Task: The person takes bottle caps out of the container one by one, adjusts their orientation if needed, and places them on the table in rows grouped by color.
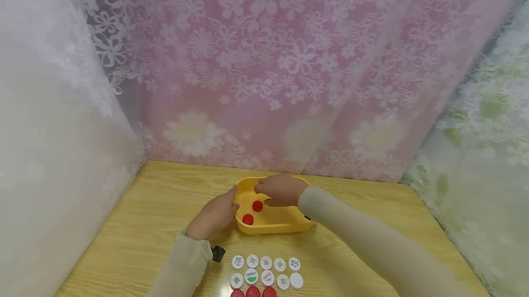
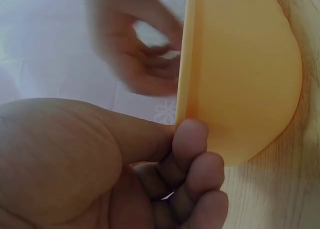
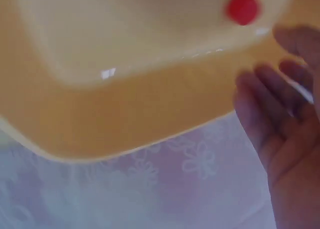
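Note:
A yellow plastic tub (image 1: pixel 276 229) stands on the table, with two red bottle caps (image 1: pixel 257 206) lying towards its left end. My left hand (image 1: pixel 216 214) grips the tub's left rim; the left wrist view shows the thumb on the inner side and the fingertips (image 2: pixel 191 136) against the outer wall. Over the tub's inside is my right hand (image 1: pixel 283 190). Its fingers are bent loosely, with a gap to the thumb, and hold nothing in the right wrist view. One red cap (image 3: pixel 243 9) appears blurred beyond those fingers.
In front of the tub, white bottle caps (image 1: pixel 266 262) with printed tops lie in two rows. Nearer still is a row of red caps (image 1: pixel 253 292), cut by the frame edge. A floral curtain (image 1: pixel 264 81) hangs behind the wooden table (image 1: pixel 173 196), with pale cloth at both sides.

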The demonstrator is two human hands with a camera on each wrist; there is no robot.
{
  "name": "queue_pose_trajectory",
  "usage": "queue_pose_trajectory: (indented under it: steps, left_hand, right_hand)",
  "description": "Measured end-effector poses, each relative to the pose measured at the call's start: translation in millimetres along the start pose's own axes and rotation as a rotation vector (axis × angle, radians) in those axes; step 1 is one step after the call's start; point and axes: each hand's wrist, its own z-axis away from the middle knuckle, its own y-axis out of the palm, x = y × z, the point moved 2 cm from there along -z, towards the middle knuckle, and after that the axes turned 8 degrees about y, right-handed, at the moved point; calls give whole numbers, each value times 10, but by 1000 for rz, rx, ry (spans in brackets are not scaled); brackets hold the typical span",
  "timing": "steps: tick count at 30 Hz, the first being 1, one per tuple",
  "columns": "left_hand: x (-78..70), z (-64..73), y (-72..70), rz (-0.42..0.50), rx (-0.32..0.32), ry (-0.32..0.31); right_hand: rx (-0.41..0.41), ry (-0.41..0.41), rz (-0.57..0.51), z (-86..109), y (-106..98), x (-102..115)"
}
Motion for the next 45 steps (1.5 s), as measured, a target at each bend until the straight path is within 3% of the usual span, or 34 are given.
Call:
queue_pose_trajectory:
  steps: [4, 9, 19, 27, 33, 35, 38, 41, 45]
  left_hand:
    - [-4, -1, 12, 5, -7, 15]
    - [-11, -5, 0, -6, -16, 18]
    - [-17, 11, -11, 11, -12, -11]
    - [-18, 18, -8, 11, -3, 0]
    - [-29, 29, -44, -62, -34, 12]
    - [-31, 25, -45, -67, -25, 9]
    - [-33, 16, -39, -62, -14, 6]
    - [-36, 15, -33, -54, -11, -4]
    - [-27, 29, -35, -55, -15, -6]
  right_hand:
    - [121, -96, 150, -276, 223, 51]
    - [149, -128, 193, -433, 274, 161]
    - [114, -72, 166, -450, 253, 285]
    - [92, -75, 196, -406, 279, 304]
    - [138, -91, 142, -389, 205, 259]
    - [115, -78, 98, -338, 167, 245]
    - [9, -57, 0, -143, 75, 245]
    - [-102, -25, -108, 168, -75, 289]
    - [-180, 4, -244, 642, -203, 436]
